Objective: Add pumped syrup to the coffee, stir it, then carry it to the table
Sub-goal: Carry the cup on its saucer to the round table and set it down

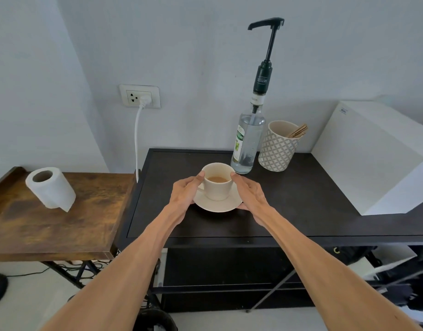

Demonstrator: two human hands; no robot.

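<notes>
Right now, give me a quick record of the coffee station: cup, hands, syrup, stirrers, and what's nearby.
cup: holds light brown coffee, sits on saucer on dark counter
left hand: on the cup and saucer's left side
right hand: on their right side
syrup bottle: behind cup, pump head up
stirrers: wooden, in patterned holder
nearby: paper roll on wooden table

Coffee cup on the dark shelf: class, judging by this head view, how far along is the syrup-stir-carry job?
Done: cannot tell; the coffee cup holds milky coffee, with no stirrer in it. In hand: the left hand and right hand flank the cup and saucer, thumbs at the rim, beside the syrup bottle. The wooden stirrers sit in the patterned holder. Left: carrying it to the table.
</notes>
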